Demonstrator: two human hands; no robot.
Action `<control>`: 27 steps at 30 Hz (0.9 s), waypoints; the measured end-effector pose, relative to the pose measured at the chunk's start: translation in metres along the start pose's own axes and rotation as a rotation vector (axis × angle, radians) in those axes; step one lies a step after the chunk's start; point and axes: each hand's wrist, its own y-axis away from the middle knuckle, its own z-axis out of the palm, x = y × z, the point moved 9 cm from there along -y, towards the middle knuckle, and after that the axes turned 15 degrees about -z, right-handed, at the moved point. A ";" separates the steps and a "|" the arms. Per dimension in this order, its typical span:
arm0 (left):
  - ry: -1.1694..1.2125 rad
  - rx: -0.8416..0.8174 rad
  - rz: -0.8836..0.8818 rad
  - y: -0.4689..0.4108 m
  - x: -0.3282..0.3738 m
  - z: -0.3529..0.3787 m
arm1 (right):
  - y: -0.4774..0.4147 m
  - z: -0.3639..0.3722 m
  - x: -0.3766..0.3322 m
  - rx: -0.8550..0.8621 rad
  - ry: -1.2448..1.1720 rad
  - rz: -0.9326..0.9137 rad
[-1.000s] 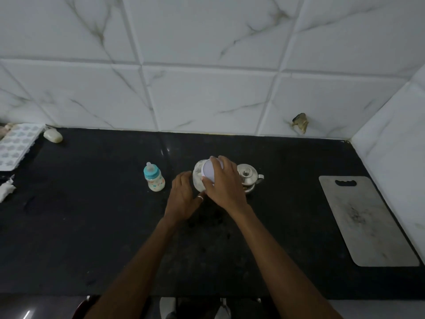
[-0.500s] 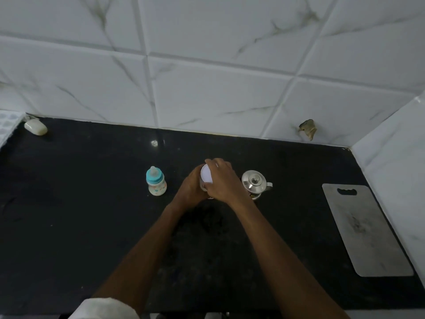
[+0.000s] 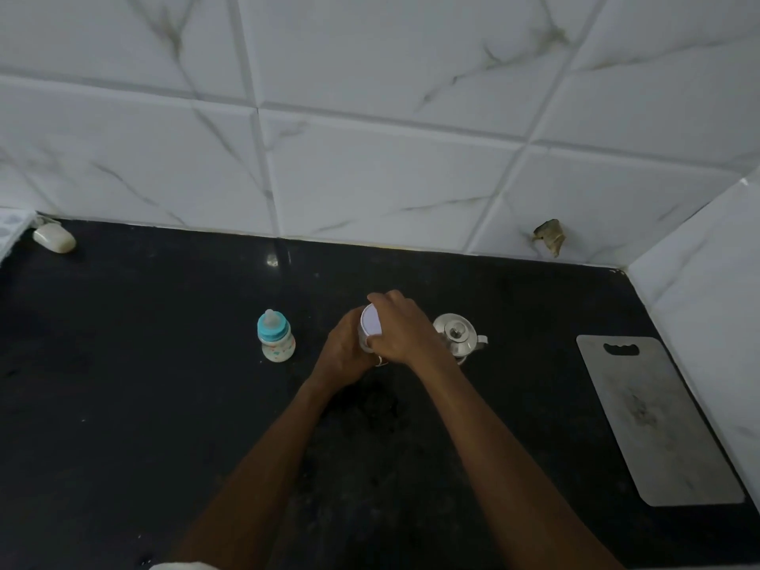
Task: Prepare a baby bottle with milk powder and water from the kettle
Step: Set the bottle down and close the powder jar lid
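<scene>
A small milk powder jar with a white lid [image 3: 371,324] stands mid-counter. My left hand [image 3: 343,355] wraps round the jar's body from the left, hiding most of it. My right hand [image 3: 405,331] curls over the lid from above and the right. A baby bottle [image 3: 276,337] with a teal collar and clear teat stands upright to the left of my hands, untouched. A small steel kettle [image 3: 458,336] with a knobbed lid sits just right of my right hand, partly hidden by my wrist.
The black stone counter [image 3: 164,405] meets a white marble-tiled wall at the back and right. A grey cutting board [image 3: 654,417] lies flat at the right. A pale soap bar [image 3: 54,239] and a white tray edge [image 3: 10,230] sit at the far left.
My left hand has moved in from beside the jar to hold its body. My right hand stays on the lid. The view shifted right, leaving most of the tray out of sight.
</scene>
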 end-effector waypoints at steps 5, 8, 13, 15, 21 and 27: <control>0.031 0.011 0.018 0.003 0.002 -0.002 | 0.001 -0.004 0.004 0.050 0.181 0.099; 0.029 0.017 0.011 0.004 0.004 -0.003 | 0.003 -0.002 0.005 0.062 0.216 0.119; 0.015 -0.003 -0.042 0.001 -0.003 -0.001 | -0.002 -0.003 0.002 -0.117 0.137 -0.010; 0.014 -0.016 -0.080 0.000 -0.003 0.000 | -0.006 -0.004 -0.002 -0.210 0.138 -0.059; -0.036 -0.029 -0.145 -0.004 -0.008 0.006 | -0.013 0.003 -0.005 -0.259 0.154 -0.064; 0.014 -0.025 -0.110 0.001 -0.004 0.001 | -0.006 -0.007 0.003 -0.092 0.291 0.089</control>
